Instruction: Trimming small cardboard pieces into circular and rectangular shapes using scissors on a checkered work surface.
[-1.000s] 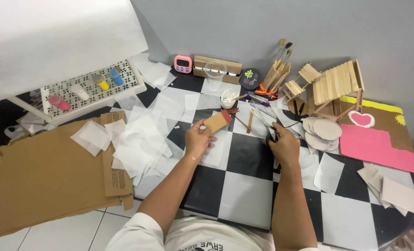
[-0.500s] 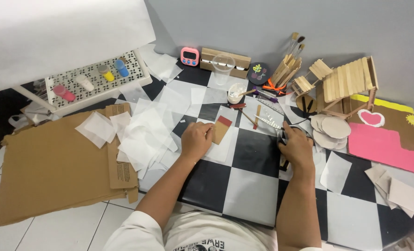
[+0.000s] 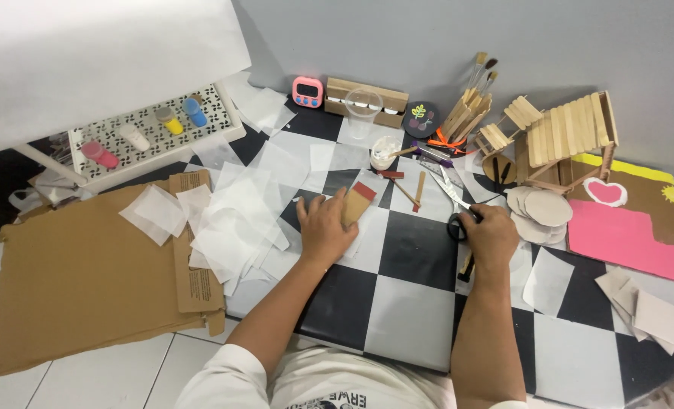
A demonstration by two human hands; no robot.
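The right hand (image 3: 491, 236) grips the black handles of the scissors (image 3: 454, 206), whose blades lie on the checkered mat (image 3: 405, 303) pointing up and left. The left hand (image 3: 324, 227) rests flat on the mat, fingers pinning a small cardboard piece (image 3: 357, 201) with a red end. Between the hands lies bare mat; just beyond it are loose sticks (image 3: 419, 187) and a white cup (image 3: 383, 152). Thin white papers (image 3: 235, 227) spread to the left, over a large cardboard sheet (image 3: 79, 280). To the right sit round card discs (image 3: 543, 208), a stick house (image 3: 568, 136) and a pink board (image 3: 628, 242).
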